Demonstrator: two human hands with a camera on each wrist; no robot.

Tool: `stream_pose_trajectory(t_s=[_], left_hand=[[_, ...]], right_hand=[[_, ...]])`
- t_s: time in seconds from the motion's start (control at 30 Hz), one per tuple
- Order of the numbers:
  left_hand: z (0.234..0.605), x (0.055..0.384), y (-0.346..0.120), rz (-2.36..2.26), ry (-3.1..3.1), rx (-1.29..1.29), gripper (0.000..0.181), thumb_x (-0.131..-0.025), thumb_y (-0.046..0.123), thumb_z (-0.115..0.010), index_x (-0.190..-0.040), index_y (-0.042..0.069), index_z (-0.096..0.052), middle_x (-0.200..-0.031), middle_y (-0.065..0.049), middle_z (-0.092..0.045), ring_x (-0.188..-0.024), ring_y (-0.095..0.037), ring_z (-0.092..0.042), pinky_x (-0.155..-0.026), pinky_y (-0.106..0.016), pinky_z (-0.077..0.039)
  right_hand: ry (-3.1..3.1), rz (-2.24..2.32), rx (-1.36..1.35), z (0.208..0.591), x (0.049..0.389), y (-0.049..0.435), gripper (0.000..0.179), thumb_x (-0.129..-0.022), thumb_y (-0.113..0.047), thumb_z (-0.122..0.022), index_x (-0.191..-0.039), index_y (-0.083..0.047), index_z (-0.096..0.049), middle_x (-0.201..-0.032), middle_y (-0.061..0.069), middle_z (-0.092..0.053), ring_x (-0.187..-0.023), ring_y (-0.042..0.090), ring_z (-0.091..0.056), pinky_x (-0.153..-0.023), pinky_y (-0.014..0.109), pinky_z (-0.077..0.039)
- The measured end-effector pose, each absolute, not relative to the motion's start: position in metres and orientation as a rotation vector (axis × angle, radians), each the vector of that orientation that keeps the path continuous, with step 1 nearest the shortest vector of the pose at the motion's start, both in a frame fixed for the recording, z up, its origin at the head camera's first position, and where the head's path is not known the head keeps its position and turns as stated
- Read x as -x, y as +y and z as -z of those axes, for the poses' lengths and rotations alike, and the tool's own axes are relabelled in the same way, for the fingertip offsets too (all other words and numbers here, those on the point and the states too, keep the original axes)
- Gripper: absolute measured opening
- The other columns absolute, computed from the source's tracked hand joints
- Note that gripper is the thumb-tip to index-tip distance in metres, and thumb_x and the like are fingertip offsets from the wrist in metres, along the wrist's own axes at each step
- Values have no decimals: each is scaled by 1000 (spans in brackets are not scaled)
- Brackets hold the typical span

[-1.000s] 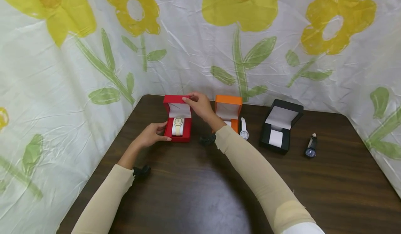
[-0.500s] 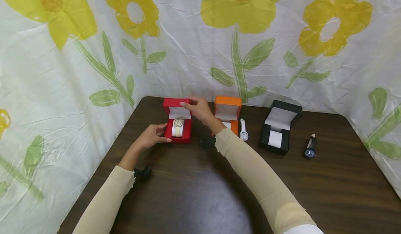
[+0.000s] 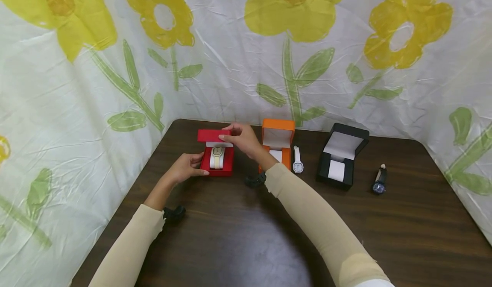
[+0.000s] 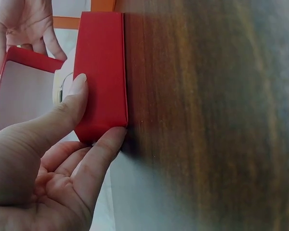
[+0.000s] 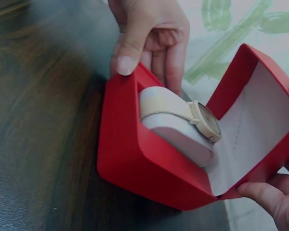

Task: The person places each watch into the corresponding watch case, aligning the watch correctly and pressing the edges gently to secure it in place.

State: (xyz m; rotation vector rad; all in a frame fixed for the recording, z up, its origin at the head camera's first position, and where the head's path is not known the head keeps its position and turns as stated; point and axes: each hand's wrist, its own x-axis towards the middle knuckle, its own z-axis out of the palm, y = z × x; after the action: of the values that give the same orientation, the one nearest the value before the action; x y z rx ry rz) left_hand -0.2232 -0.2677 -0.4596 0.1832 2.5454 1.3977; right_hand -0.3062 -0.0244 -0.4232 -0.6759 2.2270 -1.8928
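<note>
A red watch box (image 3: 228, 161) sits at the back left of the table with its lid (image 5: 269, 103) partly lowered. Strapped round the white cushion inside is a cream-banded watch (image 5: 206, 120). My left hand (image 3: 186, 166) holds the box base at its left side, thumb on the front wall and fingers round the corner, as the left wrist view shows on the red wall (image 4: 101, 72). My right hand (image 3: 246, 140) grips the lid's right edge, with the thumb on the front and the fingers behind.
Just right of my right hand stands an open orange watch box (image 3: 278, 124), beside a white watch (image 3: 297, 164). Farther right are an open black watch box (image 3: 347, 169) and a dark watch (image 3: 379, 184). A flowered curtain (image 3: 226, 77) hangs behind the table (image 3: 230, 235).
The red box's lid has tilted forward and down, my right hand moving with it. My left hand stays in place on the base.
</note>
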Motion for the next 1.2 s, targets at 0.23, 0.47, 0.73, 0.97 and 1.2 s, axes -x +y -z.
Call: stream_pose_trajectory(t_s=[0.23, 0.47, 0.73, 0.97, 1.2], left_hand=[[452, 221, -265, -1378, 2556, -192, 75, -87, 7, -80, -147, -12, -40, -148, -30, -43, -130, -43, -53, -101, -49, -49], [456, 223, -265, -1349, 2584, -242, 73, -87, 6, -80, -145, -16, -40, -147, -32, -43, -129, -45, -53, -102, -51, -48], [460, 224, -266, -1328, 2628, -265, 65, -86, 8, -82, -139, -14, -52, -137, -30, -57, -125, -43, -58, -101, -50, -49], [461, 224, -267, -1305, 2657, -287, 54, -85, 9, -83, -131, -11, -61, -126, -25, -67, -119, -40, -64, -103, -51, -50], [461, 221, -269, -1333, 2638, -312, 55, -85, 8, -82, -132, -11, -60, -124, -26, -67, -118, -40, -64, -101, -51, -51]], right_hand=[[2202, 1896, 700, 425, 298, -22, 26, -88, -20, -82, -110, -9, -75, -113, 2, -74, -98, 20, -66, -86, 30, -58], [2185, 1948, 811, 433, 292, -21, 26, -86, -13, -83, -110, -5, -75, -118, 6, -73, -101, 20, -69, -89, 31, -58], [2202, 1954, 857, 445, 285, -22, 31, -83, -10, -85, -112, -4, -76, -125, 6, -71, -117, 18, -64, -97, 32, -55], [2298, 1846, 947, 457, 273, -21, 30, -83, -12, -86, -110, -6, -77, -128, 2, -69, -135, 12, -52, -104, 30, -50], [2396, 1754, 972, 465, 266, -20, 30, -82, -18, -87, -110, -11, -77, -131, -3, -68, -136, 8, -50, -107, 31, -48]])
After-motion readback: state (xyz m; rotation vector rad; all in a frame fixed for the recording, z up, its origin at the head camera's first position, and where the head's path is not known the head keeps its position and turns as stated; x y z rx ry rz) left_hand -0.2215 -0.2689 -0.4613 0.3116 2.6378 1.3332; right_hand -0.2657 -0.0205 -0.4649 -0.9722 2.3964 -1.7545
